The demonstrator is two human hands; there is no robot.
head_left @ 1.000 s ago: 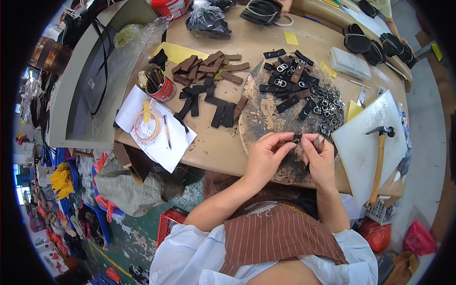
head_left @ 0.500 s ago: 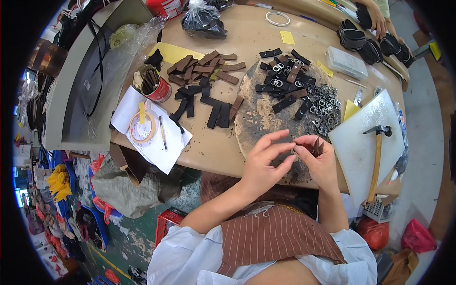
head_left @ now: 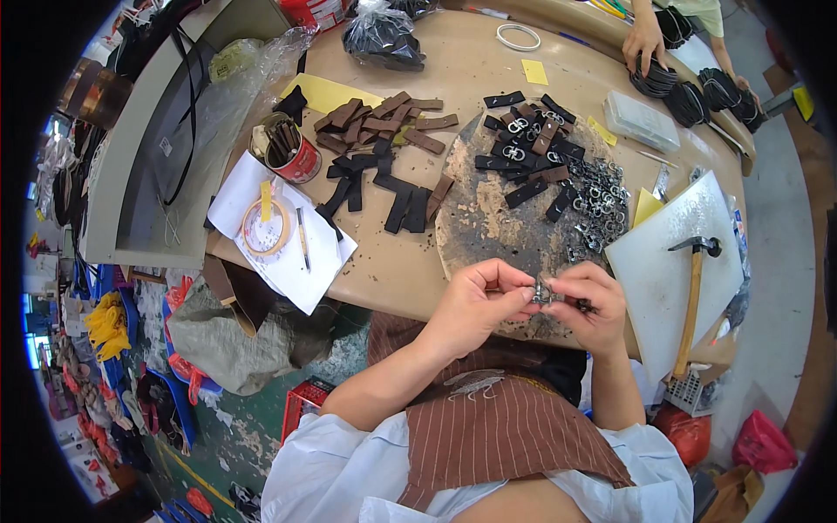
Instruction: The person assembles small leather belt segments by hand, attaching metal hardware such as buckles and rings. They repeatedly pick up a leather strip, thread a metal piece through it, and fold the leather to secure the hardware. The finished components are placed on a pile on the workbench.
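Note:
Both my hands meet over the near edge of a round, worn board (head_left: 466, 200). A small silver metal buckle (head_left: 542, 293) is pinched between the fingertips of my left hand (head_left: 488, 305) and my right hand (head_left: 595, 305). Something dark shows at my right fingers, too hidden to name. Beyond my hands is a heap of similar metal buckles (head_left: 602, 205). Next to it lie black and brown strap pieces (head_left: 523, 193), some carrying silver rings. More brown strips (head_left: 432, 142) and black strips (head_left: 398, 209) are piled left of the board.
On my right a hammer (head_left: 691, 296) rests on a white slab (head_left: 649, 261), near a clear plastic box (head_left: 641, 122). At left are a red can (head_left: 301, 164), a tape roll (head_left: 264, 234) and paper (head_left: 318, 283). Another person's hand (head_left: 645, 42) touches black bundles at the far right.
My hands have come together and lowered slightly, and a metal buckle now shows between the fingertips. My left fingers have closed. The other person's hand has moved onto a black bundle.

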